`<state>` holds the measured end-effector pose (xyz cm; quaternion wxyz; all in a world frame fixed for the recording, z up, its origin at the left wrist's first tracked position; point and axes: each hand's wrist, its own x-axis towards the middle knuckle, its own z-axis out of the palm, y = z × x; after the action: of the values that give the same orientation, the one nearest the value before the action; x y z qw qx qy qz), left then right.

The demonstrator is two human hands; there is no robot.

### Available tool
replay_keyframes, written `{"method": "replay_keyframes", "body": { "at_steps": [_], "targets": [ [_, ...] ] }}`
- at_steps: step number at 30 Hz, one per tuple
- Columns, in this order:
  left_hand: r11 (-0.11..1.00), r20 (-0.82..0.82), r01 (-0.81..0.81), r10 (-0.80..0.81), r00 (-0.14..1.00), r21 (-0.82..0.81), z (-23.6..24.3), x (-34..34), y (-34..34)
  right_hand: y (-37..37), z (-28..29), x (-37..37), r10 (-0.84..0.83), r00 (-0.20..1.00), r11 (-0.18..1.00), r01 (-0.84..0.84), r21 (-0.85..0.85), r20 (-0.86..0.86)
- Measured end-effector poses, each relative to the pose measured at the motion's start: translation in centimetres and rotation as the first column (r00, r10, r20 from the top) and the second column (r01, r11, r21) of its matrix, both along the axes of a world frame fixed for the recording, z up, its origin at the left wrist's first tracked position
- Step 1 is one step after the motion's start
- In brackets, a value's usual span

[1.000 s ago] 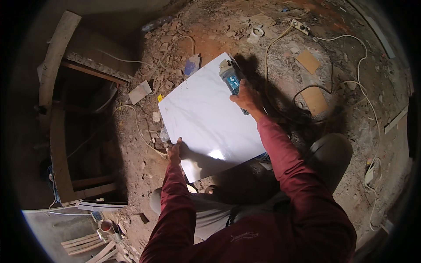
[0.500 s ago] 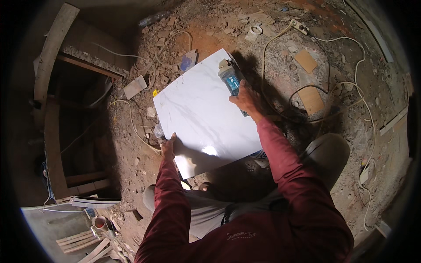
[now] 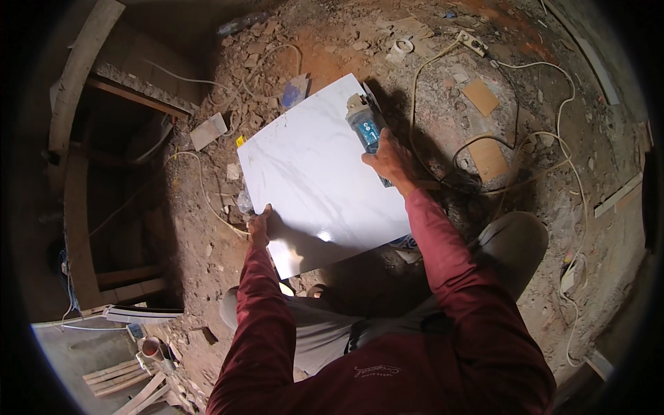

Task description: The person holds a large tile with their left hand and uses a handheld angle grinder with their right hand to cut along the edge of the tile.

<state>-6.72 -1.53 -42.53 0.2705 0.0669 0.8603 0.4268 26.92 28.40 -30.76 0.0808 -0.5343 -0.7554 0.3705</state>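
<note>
A large white tile with grey marbling lies at a slant in front of me. My left hand grips its left edge, thumb on the top face and the other fingers mostly hidden. Near the tile's right edge, my right hand is wrapped round the body of an angle grinder with a dark casing and a teal label. The grinder's head points away from me, over the far right corner of the tile. Its disc cannot be made out.
Rubble covers the ground. A pale cable winds along the right, near a power strip and two tan tile pieces. A tile offcut lies left of the large tile. Further left, a wooden frame borders a dark opening.
The whole scene has shifted slightly left in view. Both hands keep their grips, and the grinder stays at nearly the same spot over the tile.
</note>
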Motion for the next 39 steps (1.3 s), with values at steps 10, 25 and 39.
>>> {"method": "replay_keyframes", "body": {
  "at_steps": [10,25,39],
  "targets": [
    [0.988,-0.043,-0.088,0.083,0.996,-0.130,2.8,2.0,1.3,-0.7,-0.3,0.6,-0.008,1.000,1.000,0.008,0.008,0.025],
    [0.993,-0.014,-0.081,0.080,0.997,-0.091,0.1,0.2,0.1,-1.9,-0.1,1.4,-0.021,0.999,0.999,0.020,0.036,0.035],
    [0.986,-0.024,-0.041,0.037,0.999,-0.164,2.5,1.9,0.9,-3.7,-0.2,2.3,-0.053,0.999,0.995,0.052,0.080,0.011]
  ]
}}
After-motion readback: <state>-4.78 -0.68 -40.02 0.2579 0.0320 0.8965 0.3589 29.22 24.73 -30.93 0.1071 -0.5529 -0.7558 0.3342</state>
